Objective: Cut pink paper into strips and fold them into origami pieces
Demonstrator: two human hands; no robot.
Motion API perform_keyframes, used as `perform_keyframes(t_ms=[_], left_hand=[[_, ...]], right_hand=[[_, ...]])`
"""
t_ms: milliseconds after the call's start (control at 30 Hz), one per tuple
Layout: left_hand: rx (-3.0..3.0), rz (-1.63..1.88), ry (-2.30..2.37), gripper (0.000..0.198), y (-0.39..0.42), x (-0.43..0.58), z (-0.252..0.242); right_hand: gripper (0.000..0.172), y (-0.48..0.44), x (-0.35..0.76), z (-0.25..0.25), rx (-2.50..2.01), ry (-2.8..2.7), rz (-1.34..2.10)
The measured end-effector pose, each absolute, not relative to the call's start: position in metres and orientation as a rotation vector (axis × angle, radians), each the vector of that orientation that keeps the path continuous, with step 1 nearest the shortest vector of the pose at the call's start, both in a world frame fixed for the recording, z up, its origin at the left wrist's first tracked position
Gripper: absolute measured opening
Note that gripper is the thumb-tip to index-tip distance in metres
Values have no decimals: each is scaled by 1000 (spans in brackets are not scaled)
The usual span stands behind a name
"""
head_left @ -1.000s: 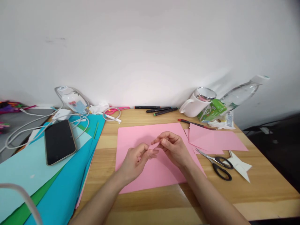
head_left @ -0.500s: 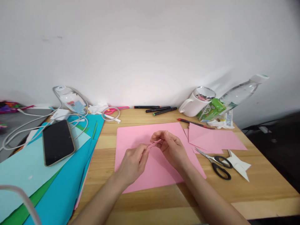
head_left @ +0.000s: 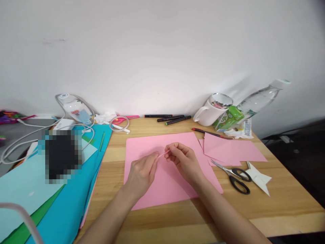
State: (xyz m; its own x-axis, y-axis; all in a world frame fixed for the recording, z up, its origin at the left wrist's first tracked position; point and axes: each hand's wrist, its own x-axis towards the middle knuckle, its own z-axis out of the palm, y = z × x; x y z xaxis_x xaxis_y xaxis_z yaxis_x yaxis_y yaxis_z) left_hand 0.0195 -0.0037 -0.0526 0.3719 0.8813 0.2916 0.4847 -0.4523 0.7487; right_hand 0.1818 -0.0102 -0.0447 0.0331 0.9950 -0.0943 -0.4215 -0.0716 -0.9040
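Observation:
A narrow pink paper strip [head_left: 161,155] spans the small gap between my two hands. My left hand [head_left: 142,171] pinches one end of it, fingers closed. With thumb and fingertips, my right hand [head_left: 183,161] grips the other end, its fingers curled. Most of the strip is hidden by the fingers. Both hands hover over a large pink sheet of paper [head_left: 144,193] lying on the wooden table. Right of the sheet lie black-handled scissors [head_left: 240,181], blades pointing towards the sheet, and a folded white paper shape [head_left: 259,178].
More pink paper pieces [head_left: 233,150] lie to the right. Behind stand a white mug [head_left: 209,110], a green carton [head_left: 228,118] and a leaning clear bottle [head_left: 262,100]. Several markers [head_left: 172,118] line the wall. Blue paper [head_left: 68,206], a white cable [head_left: 20,154] and a pixelated dark object [head_left: 62,154] occupy the left.
The right hand's fingertips have closed onto the strip's free end, which stuck out before. The left hand has shifted slightly left, and less of the strip shows.

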Motion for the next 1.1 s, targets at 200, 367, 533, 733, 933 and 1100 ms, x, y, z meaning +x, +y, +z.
perform_keyframes(t_ms=[200, 367, 533, 733, 933, 1100], left_hand=[[1452, 749, 1000, 22, -3, 28, -45], [1231, 679, 989, 26, -2, 32, -43], [1104, 642, 971, 28, -3, 31, -41], [995, 824, 899, 26, 0, 31, -41], [995, 960, 878, 23, 3, 27, -43], [975, 965, 918, 15, 4, 26, -48]], right_hand=[[13, -10, 181, -46, -1067, -1025, 1384], [26, -8, 179, -56, -1068, -869, 1513], [32, -4, 177, -63, -969, -711, 1630], [33, -3, 177, -61, -1085, -910, 1434], [27, -11, 170, -56, -1107, -1090, 1284], [22, -12, 169, -60, -1159, -1108, 1184]])
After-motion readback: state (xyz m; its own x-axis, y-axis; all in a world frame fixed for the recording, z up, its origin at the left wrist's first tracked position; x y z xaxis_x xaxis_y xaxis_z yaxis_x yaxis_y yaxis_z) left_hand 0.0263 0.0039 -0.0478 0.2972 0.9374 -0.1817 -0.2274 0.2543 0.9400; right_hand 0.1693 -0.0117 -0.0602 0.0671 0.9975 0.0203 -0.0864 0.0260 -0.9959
